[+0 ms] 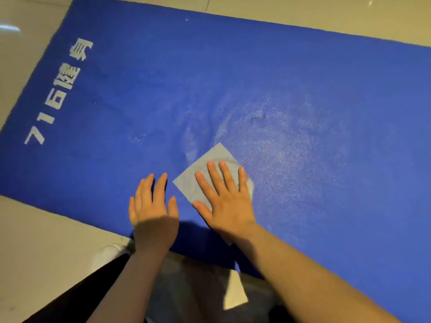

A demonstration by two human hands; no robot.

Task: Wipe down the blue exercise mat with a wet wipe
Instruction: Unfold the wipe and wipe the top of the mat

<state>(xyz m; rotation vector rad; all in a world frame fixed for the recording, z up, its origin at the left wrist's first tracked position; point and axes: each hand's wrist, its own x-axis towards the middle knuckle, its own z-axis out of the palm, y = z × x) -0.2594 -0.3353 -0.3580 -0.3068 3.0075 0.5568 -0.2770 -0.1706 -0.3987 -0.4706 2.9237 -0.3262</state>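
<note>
Nearest the camera: both bare forearms come in from 6 o'clock, with dark trousers and a pale grey tiled floor [42, 229] below them. A white shoe toe [109, 252] shows at 7 o'clock, just off the mat edge.

The right hand [227, 203] lies flat with straight, spread fingers, pressing a pale grey square wet wipe [205, 169] onto the blue textured exercise mat [303, 78]. It isn't gripping the wipe, just holding it down with palm and fingers. The wipe sits slightly below centre frame, near the mat's near long edge, turned diamond-wise, with its far corner pointing to 12 o'clock.

The left hand [152, 213] is also flat with straight fingers. It rests on bare mat just beside the wipe at its 9 o'clock, without touching it. It holds nothing and looks like bracing.

Mat state: there's a paler, speckled sheen from the wipe out toward 1–3 o'clock. I can't tell whether that's wet film or worn surface. A small dark mark [258, 117] lies inside that patch at 1 o'clock. The end at 9–10 o'clock with the white printed lettering [56, 96] is uniformly dark blue with a few white specks.

Judgement: the job is early to mid way. At most the central patch looks worked. Still to do: the lettered end, the far edge at 12 o'clock, and the stretch running out of frame at 3–4 o'clock.
</note>
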